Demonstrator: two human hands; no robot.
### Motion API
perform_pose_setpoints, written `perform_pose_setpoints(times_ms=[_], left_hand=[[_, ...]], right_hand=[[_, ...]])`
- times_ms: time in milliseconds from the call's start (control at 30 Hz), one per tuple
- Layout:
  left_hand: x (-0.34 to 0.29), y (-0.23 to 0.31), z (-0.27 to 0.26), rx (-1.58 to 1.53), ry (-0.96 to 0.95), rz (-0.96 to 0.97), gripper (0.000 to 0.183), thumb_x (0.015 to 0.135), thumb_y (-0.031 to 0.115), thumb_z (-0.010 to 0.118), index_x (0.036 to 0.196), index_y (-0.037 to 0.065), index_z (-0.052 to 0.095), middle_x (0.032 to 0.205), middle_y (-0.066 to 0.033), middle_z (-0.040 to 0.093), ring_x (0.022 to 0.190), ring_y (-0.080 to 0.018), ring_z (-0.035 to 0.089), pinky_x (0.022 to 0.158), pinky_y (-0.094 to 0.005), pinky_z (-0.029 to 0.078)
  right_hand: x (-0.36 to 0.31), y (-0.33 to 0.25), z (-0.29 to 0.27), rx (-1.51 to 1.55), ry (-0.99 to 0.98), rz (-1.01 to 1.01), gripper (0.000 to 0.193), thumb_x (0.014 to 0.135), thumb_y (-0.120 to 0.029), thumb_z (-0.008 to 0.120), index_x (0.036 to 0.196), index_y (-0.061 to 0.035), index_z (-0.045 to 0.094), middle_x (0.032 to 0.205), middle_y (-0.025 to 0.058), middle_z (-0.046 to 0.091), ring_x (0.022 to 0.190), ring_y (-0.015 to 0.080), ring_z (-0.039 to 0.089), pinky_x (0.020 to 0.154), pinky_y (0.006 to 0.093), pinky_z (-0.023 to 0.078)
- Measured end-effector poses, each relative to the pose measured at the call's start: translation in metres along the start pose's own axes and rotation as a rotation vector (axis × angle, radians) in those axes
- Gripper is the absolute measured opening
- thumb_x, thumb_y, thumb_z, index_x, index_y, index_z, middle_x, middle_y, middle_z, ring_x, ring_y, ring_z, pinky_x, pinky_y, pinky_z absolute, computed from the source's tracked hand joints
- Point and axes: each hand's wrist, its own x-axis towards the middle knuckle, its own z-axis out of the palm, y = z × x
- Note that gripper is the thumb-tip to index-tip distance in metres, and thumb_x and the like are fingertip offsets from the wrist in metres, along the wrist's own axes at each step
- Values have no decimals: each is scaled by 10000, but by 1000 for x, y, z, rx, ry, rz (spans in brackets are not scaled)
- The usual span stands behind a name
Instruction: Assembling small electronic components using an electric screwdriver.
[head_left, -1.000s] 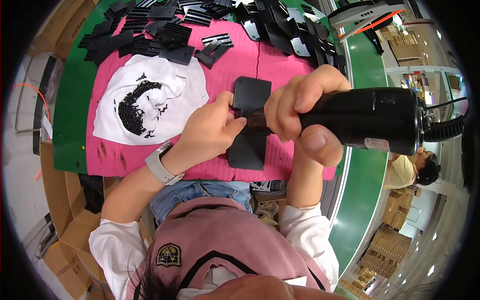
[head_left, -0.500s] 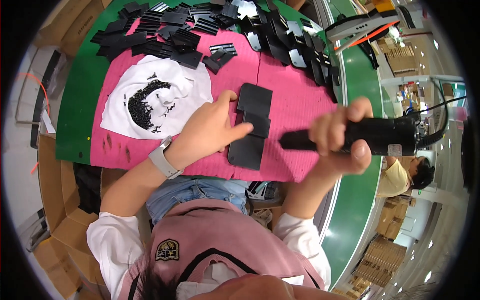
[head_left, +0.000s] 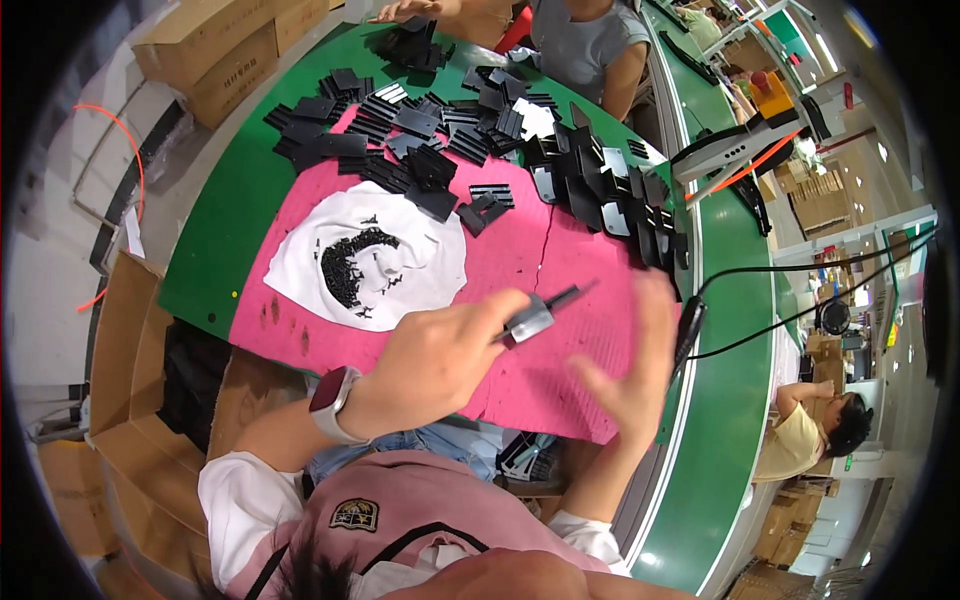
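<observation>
Print (head_left: 233,78) on cardboard box (head_left: 180,52), vest badge (head_left: 355,515), dark part (head_left: 532,320) in left hand (head_left: 440,355)

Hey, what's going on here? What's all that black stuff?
A person is holding a black part in the left hand, above a pink mat. The right hand is open and empty beside it, a bit blurred. On the mat, a white cloth holds a heap of small black screw-like pieces. Lots of black plates lie jumbled toward the far side of the green table.
</observation>
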Motion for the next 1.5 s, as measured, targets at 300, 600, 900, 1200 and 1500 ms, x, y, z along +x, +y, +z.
perform_pose_setpoints(times_ms=[300, 600, 900, 1200, 1500], left_hand=[[-5, 3, -45, 215, 450, 248, 667, 723, 237, 793, 1233, -20, 449, 1052, -121, 555, 952, -246, 581, 811, -334, 467], [-26, 4, -43, -586, 339, -259, 267, 846, 152, 683, 1002, -51, 608, 948, -51, 633, 820, -101, 575, 722, -238, 466], [-147, -50, -239, -658, 1233, -460, 382, 903, 307, 578, 1164, 29, 589, 1159, -98, 608, 946, -200, 622, 808, -314, 511], [-343, -195, -313, -436, 1614, -880, 499, 931, 362, 549, 1259, -1, 455, 1183, -124, 580, 1059, -250, 594, 919, -360, 487], [-65, -68, -178, -319, 801, -203, 239, 952, 168, 518, 1088, -27, 543, 927, -88, 587, 862, -154, 572, 804, -309, 484]], right_hand=[[30, -55, 47, 504, -196, -282, 337, 666, -196, 772, 886, -49, 563, 707, 62, 563, 549, 242, 562, 472, 308, 424], [26, -59, 54, 1115, -254, -70, 237, 738, -211, 736, 692, -19, 605, 596, 52, 577, 465, 147, 525, 456, 256, 390], [81, -20, 75, 209, 75, -115, 357, 750, -87, 658, 1091, -14, 580, 983, 138, 653, 773, 265, 659, 650, 339, 533], [129, 112, 138, -156, -60, 233, 430, 765, -97, 564, 1175, 8, 488, 1224, 211, 532, 1102, 341, 561, 861, 432, 496], [106, 62, 104, -267, 434, 26, 179, 777, -40, 541, 948, -19, 591, 833, 150, 657, 674, 294, 656, 543, 374, 513]])
